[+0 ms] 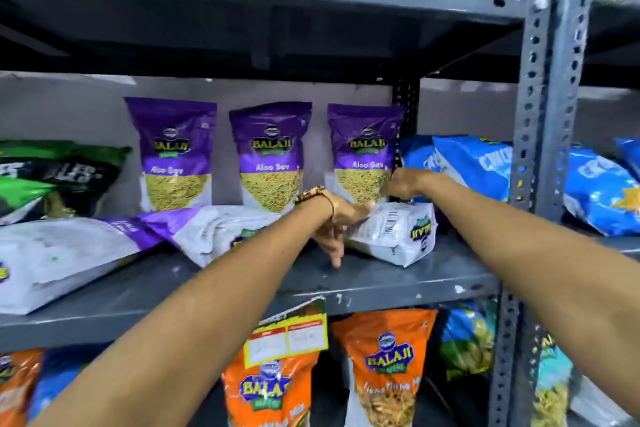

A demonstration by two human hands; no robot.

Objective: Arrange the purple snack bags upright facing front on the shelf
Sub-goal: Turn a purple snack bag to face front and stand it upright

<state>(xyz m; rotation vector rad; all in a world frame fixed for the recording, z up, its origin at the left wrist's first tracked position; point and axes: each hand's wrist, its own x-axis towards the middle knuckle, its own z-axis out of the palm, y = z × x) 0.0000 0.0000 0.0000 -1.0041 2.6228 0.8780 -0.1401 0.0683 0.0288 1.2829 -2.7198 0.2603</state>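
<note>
Three purple Aloo Sev bags stand upright facing front at the back of the grey shelf [381, 281]: left bag [173, 152], middle bag [272, 156], right bag [362, 152]. Three more purple bags lie flat with their white backs up: one at the far left [59, 256], one in the middle [214, 232], one on the right [398, 232]. My left hand [337, 222], with a gold watch at the wrist, rests on the left end of the right lying bag, fingers spread downward. My right hand [403, 185] pinches that bag's far edge from above.
A green and black bag [52, 177] sits at the shelf's left; blue bags [474, 163] lean at the right, past the perforated steel upright [543, 114]. Orange Balaji bags [384, 367] and a yellow price tag [287, 336] hang below. Green bags fill the shelf above.
</note>
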